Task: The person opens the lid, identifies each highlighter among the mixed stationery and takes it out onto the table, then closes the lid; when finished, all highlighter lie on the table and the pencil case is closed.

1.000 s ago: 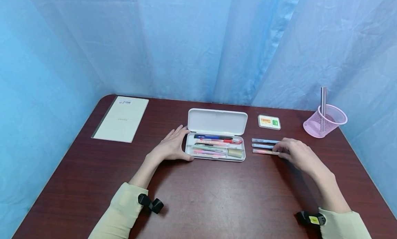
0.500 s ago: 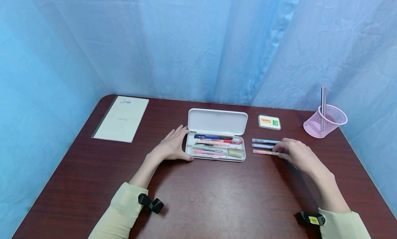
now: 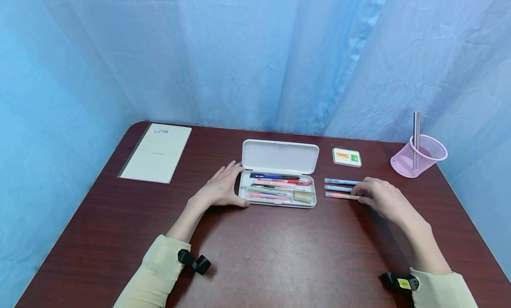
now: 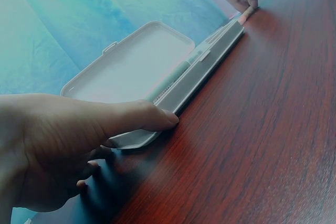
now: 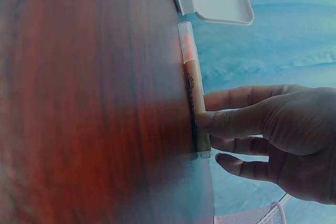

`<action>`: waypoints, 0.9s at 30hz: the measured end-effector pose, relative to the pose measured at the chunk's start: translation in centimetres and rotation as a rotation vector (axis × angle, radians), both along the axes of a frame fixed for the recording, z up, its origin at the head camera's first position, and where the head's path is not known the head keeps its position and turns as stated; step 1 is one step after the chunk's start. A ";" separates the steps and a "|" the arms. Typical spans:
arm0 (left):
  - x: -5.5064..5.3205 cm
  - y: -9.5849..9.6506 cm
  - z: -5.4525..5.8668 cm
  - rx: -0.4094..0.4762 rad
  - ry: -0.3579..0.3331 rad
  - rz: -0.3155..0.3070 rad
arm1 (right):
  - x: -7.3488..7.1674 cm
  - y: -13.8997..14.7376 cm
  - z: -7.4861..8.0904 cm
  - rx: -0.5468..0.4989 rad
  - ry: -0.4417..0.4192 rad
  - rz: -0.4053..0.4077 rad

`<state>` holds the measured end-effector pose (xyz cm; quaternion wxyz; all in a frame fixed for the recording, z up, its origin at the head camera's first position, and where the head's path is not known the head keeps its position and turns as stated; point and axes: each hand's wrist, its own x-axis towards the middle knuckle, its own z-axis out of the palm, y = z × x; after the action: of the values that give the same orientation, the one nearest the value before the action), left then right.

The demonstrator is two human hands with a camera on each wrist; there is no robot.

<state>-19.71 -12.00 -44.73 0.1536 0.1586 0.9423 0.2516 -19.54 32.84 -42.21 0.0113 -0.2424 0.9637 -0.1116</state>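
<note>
An open white pencil case (image 3: 281, 157) holds several pens (image 3: 275, 183) and a beige block (image 3: 303, 197). My left hand (image 3: 219, 187) spans its left end, the thumb touching the front corner and the fingers spread toward the hinge. Right of the case lie three capped marker pens side by side: two blue, and nearest me an orange one (image 3: 339, 195). My right hand (image 3: 381, 197) is over their right ends. In the right wrist view, my thumb and a finger pinch the orange marker (image 5: 195, 98) near its end. Whether those fingers also touch the blue markers (image 3: 337, 188) is hidden.
A cream notebook (image 3: 157, 153) lies at the back left. Behind the markers is a small clear flat box (image 3: 346, 157) with coloured pieces. A pink mesh pen cup (image 3: 433, 150) with striped sticks (image 3: 417, 130) stands tilted-looking at the right. Blue curtains (image 3: 239, 59) border the table (image 3: 279, 254).
</note>
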 end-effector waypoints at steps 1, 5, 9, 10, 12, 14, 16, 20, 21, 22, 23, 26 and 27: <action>0.0 0.0 0.0 -0.001 -0.001 0.000 | 0.0 0.0 0.0 -0.001 0.001 0.000; 0.0 0.0 -0.1 0.000 -0.004 0.001 | 0.0 0.1 0.0 -0.006 0.013 -0.004; 0.0 0.0 -0.1 0.002 -0.005 -0.001 | 0.0 0.1 0.0 -0.007 0.019 -0.004; -0.1 0.0 -0.1 0.002 -0.006 -0.002 | 0.0 0.1 0.0 -0.007 0.020 -0.004; -0.1 0.0 0.0 0.002 -0.007 -0.001 | 0.0 0.1 0.1 -0.005 0.022 -0.004; -0.1 0.0 0.0 0.001 -0.007 -0.002 | 0.0 0.1 0.2 -0.003 0.022 -0.004; -0.1 0.1 0.0 0.003 -0.007 -0.005 | 0.2 0.2 0.3 0.000 0.025 -0.007; 0.0 0.3 0.0 0.014 -0.015 -0.011 | 0.5 -0.1 0.8 -0.012 0.056 -0.008; 0.0 0.3 0.0 0.018 -0.018 -0.013 | 0.6 -0.4 0.9 -0.022 0.067 -0.009; 0.0 0.3 0.0 0.020 -0.019 -0.015 | 0.6 -0.7 1.1 -0.034 0.077 -0.012; 0.1 0.3 0.0 0.021 -0.019 -0.014 | 0.6 -1.2 1.2 -0.050 0.089 -0.013; 0.1 0.0 0.0 0.021 -0.011 -0.008 | 0.4 -3.4 1.3 -0.101 0.113 -0.006; 0.1 -0.1 0.1 0.020 -0.008 -0.007 | 0.3 -4.2 1.4 -0.117 0.116 0.000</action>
<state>-19.57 -12.07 -44.67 0.1565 0.1623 0.9385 0.2613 -19.24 28.61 -40.81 -0.0587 -0.2485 0.9546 -0.1534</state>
